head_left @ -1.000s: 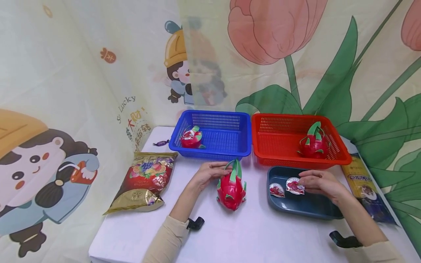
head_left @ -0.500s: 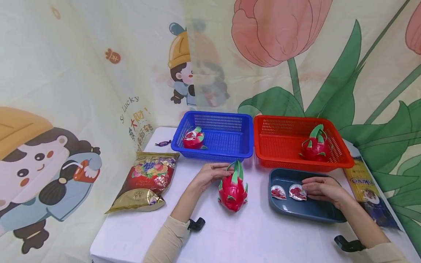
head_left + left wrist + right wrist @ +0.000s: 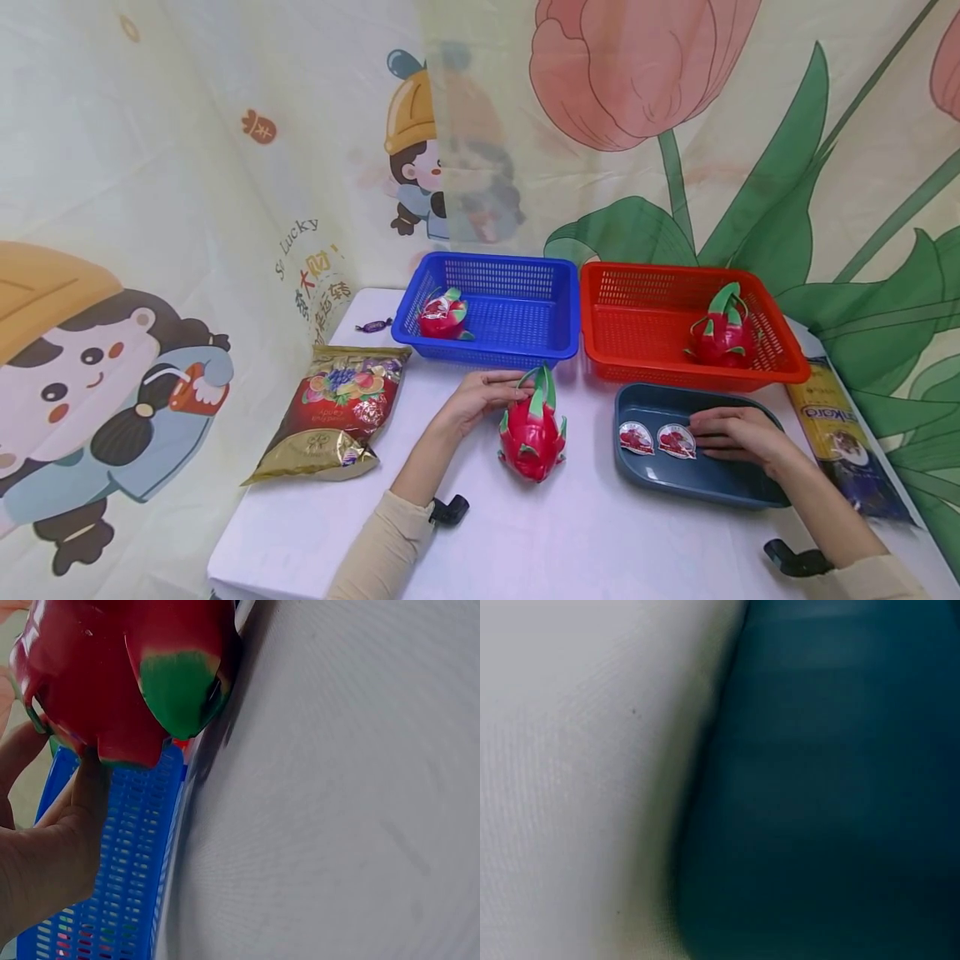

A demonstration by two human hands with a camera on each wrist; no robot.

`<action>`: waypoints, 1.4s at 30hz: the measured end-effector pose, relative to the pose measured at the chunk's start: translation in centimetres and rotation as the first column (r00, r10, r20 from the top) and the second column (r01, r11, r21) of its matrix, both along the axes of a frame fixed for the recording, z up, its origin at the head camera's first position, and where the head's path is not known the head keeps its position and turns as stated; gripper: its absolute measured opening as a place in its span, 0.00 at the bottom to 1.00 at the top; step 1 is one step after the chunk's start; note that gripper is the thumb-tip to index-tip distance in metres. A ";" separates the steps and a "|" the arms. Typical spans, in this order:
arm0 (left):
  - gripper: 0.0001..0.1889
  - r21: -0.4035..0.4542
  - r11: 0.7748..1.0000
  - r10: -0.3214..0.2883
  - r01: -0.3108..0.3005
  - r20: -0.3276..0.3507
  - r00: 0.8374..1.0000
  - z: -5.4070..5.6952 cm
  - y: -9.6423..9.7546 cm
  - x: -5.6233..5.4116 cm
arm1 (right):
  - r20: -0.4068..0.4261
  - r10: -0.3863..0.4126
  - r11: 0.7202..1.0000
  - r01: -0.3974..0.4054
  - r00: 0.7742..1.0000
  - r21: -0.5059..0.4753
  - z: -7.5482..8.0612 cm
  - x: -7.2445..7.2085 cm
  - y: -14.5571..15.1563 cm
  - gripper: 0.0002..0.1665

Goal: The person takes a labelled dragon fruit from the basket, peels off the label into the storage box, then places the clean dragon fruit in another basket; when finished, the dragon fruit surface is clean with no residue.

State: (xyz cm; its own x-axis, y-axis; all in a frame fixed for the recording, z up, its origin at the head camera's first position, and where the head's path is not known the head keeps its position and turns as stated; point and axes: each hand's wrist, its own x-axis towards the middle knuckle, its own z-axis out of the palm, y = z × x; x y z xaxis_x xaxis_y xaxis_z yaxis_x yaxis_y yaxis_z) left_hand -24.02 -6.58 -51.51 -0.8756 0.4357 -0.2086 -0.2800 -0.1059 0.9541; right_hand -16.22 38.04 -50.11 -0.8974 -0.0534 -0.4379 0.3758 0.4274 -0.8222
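A red dragon fruit with green leafy tips lies in the middle of the table. My left hand holds its leafy far end, thumb and fingers against it in the left wrist view, where the fruit fills the upper left. On the right, my right hand reaches into a dark blue tray. Its fairly straight fingertips touch the right edge of a round fruit sticker. A second sticker lies to the left in the tray. The right wrist view shows the tray wall, not the fingers.
Behind stand a blue basket with a stickered dragon fruit and a red basket with another dragon fruit. At left lie a candy bag and a wrapped candy. A yellow-and-blue packet lies far right.
The sticker by my right fingertips has come down from a raised, tilted pose to lie flatter in the tray, and my right hand has lowered slightly. My left hand stays at the dragon fruit.
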 end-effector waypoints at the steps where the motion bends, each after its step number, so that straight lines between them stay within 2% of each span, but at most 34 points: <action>1: 0.24 0.001 1.000 0.002 -0.002 -0.001 1.000 0.0 0.0 0.0 | -0.004 0.009 1.000 -0.009 1.000 0.017 0.0 -0.1 0.0 0.32; 9: 0.24 0.002 1.000 0.008 -0.008 0.004 1.000 0.2 -0.2 0.0 | -0.062 0.017 0.995 -0.011 0.998 0.097 0.4 0.1 -0.4 0.36; 17: 0.24 -0.008 1.000 0.010 -0.010 0.005 1.000 0.1 -0.1 0.0 | -0.140 0.020 0.995 -0.006 0.990 0.101 1.6 0.1 -0.8 0.38; 22: 0.24 -0.012 1.000 0.008 -0.008 0.008 1.000 0.1 -0.1 0.0 | -0.208 0.046 0.996 -0.029 0.977 0.084 2.9 0.1 -2.3 0.37; 27: 0.24 -0.010 1.000 0.009 -0.009 0.013 1.000 0.2 -0.2 0.1 | -0.242 0.104 0.995 -0.101 0.965 0.028 4.8 -0.5 -4.5 0.36; 32: 0.23 -0.008 1.000 -0.001 0.002 0.009 1.000 0.0 -0.1 0.0 | -0.242 0.169 0.976 -0.196 0.956 -0.092 6.0 -1.8 -6.8 0.34; 36: 0.23 0.001 1.000 -0.013 0.013 -0.003 1.000 0.0 0.1 0.1 | -0.223 0.190 0.964 -0.225 0.956 -0.143 6.2 -3.1 -9.1 0.34; 42: 0.23 0.009 0.999 -0.046 0.047 -0.017 0.999 0.0 0.2 0.2 | -0.157 0.181 0.957 -0.211 0.971 -0.200 5.6 -4.7 -12.5 0.37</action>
